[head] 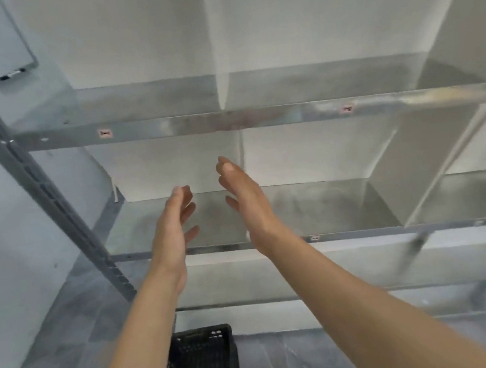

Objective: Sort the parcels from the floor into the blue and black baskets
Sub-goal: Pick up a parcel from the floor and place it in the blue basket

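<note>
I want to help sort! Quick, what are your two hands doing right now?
Left hand: open, fingers straight, holding nothing.
Right hand: open, fingers straight, holding nothing.

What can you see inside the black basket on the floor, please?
Only dark mesh shows in the black basket; no parcel is visible. The left forearm covers its left part, and the picture's edge cuts its near end.

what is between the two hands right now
Nothing: in the head view the left hand and right hand face each other, open, with a bare gap; only the metal shelf shows behind it.
</note>
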### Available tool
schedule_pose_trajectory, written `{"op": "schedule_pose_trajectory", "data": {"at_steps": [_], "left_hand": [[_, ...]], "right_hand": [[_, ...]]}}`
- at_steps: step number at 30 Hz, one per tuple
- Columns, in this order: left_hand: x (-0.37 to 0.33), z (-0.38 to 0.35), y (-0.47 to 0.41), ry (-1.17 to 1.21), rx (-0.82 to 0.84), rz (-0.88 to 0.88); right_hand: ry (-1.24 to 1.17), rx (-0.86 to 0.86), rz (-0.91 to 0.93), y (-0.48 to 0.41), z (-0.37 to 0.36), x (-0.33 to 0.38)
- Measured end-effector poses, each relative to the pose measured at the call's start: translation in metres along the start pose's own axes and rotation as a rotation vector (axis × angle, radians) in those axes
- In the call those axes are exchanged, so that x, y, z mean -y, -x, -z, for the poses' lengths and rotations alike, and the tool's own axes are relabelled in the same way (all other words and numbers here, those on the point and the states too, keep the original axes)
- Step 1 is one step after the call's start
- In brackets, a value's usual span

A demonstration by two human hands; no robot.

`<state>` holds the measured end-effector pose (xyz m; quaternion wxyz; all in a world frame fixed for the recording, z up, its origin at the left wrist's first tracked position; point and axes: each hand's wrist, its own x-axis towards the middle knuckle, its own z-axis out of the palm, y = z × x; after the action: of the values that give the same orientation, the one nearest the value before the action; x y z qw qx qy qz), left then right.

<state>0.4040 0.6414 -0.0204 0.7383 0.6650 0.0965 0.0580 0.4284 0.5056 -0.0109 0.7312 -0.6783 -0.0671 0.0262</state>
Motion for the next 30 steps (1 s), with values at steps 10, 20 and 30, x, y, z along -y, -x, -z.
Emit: {"op": "schedule_pose_trajectory", "data": {"at_steps": [10,20,30], "left_hand": [[0.027,-0.229,0.072,-0.040,0.394,0.101],[0.073,-0.455,0.204,-0.101,0.800,0.178],[0.125,-0.610,0.303,-0.212,1.144,0.282]], "right_hand": [[-0.049,-0.404,0.019,0.099,0.227,0.012],[-0.124,-0.811,-0.021,0.261,0.444,0.005],[-0.213,-1.102,-0.150,0.372,0.582,-0.012]]}}
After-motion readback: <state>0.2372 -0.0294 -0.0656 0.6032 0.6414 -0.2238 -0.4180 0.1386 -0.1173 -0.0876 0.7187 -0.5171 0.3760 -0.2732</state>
